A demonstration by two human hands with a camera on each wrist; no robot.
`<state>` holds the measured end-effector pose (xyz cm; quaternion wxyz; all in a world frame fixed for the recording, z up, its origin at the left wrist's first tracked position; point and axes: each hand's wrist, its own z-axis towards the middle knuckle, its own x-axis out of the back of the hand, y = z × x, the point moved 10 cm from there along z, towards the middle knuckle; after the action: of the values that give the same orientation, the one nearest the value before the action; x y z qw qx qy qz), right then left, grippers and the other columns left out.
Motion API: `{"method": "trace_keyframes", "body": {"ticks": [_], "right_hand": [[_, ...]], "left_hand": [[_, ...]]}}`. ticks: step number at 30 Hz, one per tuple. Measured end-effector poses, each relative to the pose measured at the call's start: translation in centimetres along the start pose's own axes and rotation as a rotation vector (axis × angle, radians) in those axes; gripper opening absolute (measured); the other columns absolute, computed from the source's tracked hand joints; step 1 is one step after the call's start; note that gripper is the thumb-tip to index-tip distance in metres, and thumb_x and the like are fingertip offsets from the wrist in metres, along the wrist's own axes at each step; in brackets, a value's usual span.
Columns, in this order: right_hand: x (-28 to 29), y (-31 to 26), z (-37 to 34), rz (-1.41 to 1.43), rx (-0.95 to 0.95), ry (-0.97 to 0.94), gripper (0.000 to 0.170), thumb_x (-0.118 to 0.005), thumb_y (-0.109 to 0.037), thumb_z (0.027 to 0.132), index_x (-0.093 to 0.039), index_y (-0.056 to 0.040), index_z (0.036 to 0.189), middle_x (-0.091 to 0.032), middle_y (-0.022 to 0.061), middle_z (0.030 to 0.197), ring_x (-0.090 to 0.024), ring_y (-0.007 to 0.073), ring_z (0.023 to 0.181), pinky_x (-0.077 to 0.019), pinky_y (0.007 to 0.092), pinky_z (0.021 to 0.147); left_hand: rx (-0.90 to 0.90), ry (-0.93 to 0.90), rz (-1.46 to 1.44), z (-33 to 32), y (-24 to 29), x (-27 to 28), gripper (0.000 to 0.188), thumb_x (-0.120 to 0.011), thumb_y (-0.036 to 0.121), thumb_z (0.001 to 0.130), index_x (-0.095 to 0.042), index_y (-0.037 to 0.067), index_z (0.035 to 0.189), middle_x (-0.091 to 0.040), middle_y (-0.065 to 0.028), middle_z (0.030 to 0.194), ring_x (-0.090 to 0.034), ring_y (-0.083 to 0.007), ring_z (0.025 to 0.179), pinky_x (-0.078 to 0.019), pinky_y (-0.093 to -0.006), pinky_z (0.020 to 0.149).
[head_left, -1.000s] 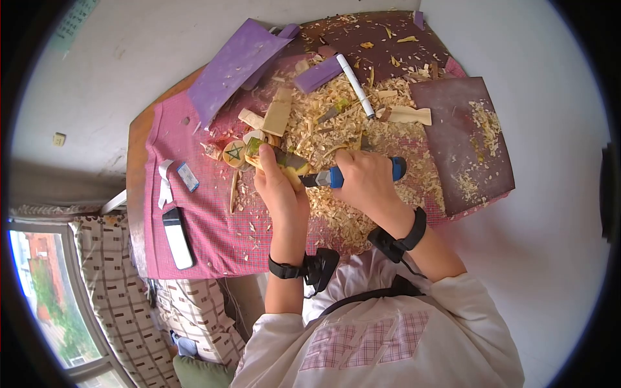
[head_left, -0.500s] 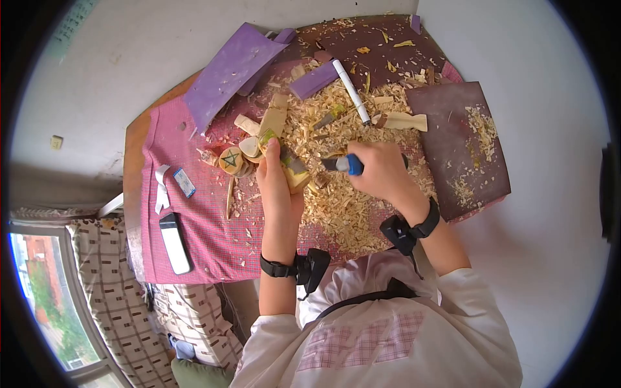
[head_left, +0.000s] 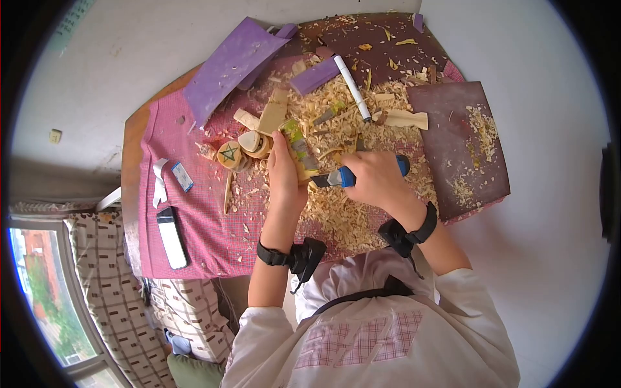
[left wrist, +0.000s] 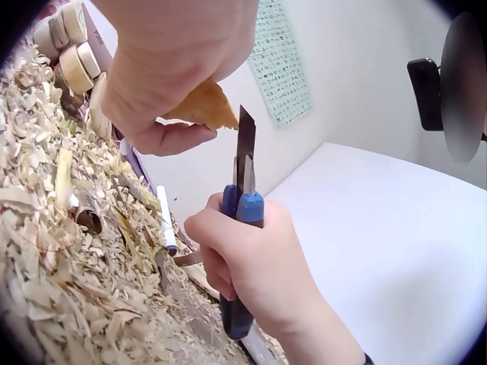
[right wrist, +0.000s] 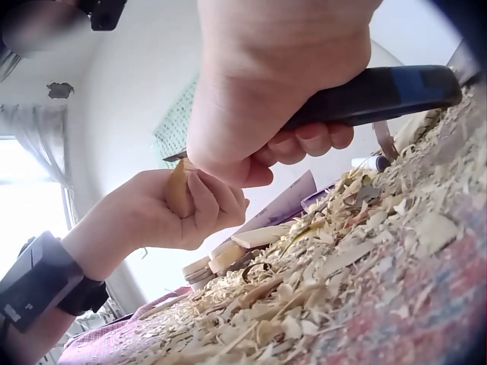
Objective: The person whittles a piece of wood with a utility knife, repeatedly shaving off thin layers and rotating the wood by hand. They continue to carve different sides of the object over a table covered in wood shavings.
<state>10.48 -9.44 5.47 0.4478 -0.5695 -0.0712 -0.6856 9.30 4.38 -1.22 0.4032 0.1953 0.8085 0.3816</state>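
In the head view my left hand [head_left: 284, 174] grips a pale piece of wood [head_left: 299, 147] with green and grey patches on its upper face. My right hand [head_left: 375, 182] is wrapped around the blue and black handle of a utility knife [head_left: 347, 176], blade out toward the left. The blade's tip lies right at the wood's near end. From the left wrist view, the dark blade [left wrist: 246, 141] points up beside the wood's cut corner [left wrist: 209, 106], pinched between thumb and fingers. The right wrist view shows the wood's tip [right wrist: 179, 192] rising from the left fist; the right hand hides most of the blade.
Wood shavings [head_left: 349, 220] cover the cloth under both hands. Carved wooden pieces, one a disc with a star [head_left: 229, 155], sit left of the left hand. A white marker [head_left: 352, 87], purple sheets [head_left: 226, 71], a dark board [head_left: 462, 145] and a phone [head_left: 172, 239] lie around.
The knife has drawn back from the wood to the right, then come back to its near end. The left hand has turned the wood, so its patched face shows more.
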Motion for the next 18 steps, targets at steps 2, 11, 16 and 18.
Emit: {"method": "trace_keyframes", "body": {"ticks": [2, 11, 16, 18], "right_hand": [[0.0, 0.2, 0.0, -0.030, -0.014, -0.026, 0.017, -0.062, -0.014, 0.058, -0.057, -0.0069, 0.073, -0.058, 0.0106, 0.058, -0.059, 0.0282, 0.054, -0.0458, 0.0386, 0.049], [0.0, 0.0, 0.0, -0.085, 0.002, -0.065, 0.015, -0.063, -0.014, 0.059, -0.056, -0.0063, 0.070, -0.058, 0.0113, 0.056, -0.059, 0.0280, 0.052, -0.0463, 0.0382, 0.049], [-0.7, 0.0, 0.0, -0.083, 0.027, -0.090, 0.016, -0.062, -0.014, 0.059, -0.056, -0.0053, 0.071, -0.057, 0.0117, 0.055, -0.059, 0.0277, 0.052, -0.0461, 0.0383, 0.049], [-0.8, -0.1, 0.1, -0.085, 0.035, -0.109, 0.016, -0.062, -0.014, 0.059, -0.056, -0.0051, 0.071, -0.057, 0.0117, 0.055, -0.059, 0.0278, 0.052, -0.0459, 0.0383, 0.049]], "left_hand": [[-0.020, -0.051, 0.046, 0.8, -0.2, 0.5, 0.029, -0.042, 0.035, 0.092, -0.049, 0.008, 0.100, -0.056, -0.0050, 0.079, -0.056, -0.0141, 0.062, -0.0473, -0.0279, 0.052], [-0.093, -0.153, 0.253, 1.3, 0.7, 0.2, 0.029, -0.043, 0.030, 0.092, -0.051, 0.004, 0.104, -0.054, -0.0005, 0.083, -0.055, -0.0088, 0.070, -0.0476, -0.0242, 0.057], [-0.068, -0.145, 0.243, 0.8, 0.8, -0.1, 0.030, -0.044, 0.030, 0.092, -0.051, 0.004, 0.104, -0.054, -0.0005, 0.084, -0.054, -0.0091, 0.070, -0.0474, -0.0246, 0.058], [-0.081, -0.134, 0.287, 0.5, 1.0, -0.3, 0.030, -0.043, 0.031, 0.092, -0.051, 0.004, 0.103, -0.055, -0.0009, 0.085, -0.055, -0.0096, 0.072, -0.0478, -0.0260, 0.061]]}}
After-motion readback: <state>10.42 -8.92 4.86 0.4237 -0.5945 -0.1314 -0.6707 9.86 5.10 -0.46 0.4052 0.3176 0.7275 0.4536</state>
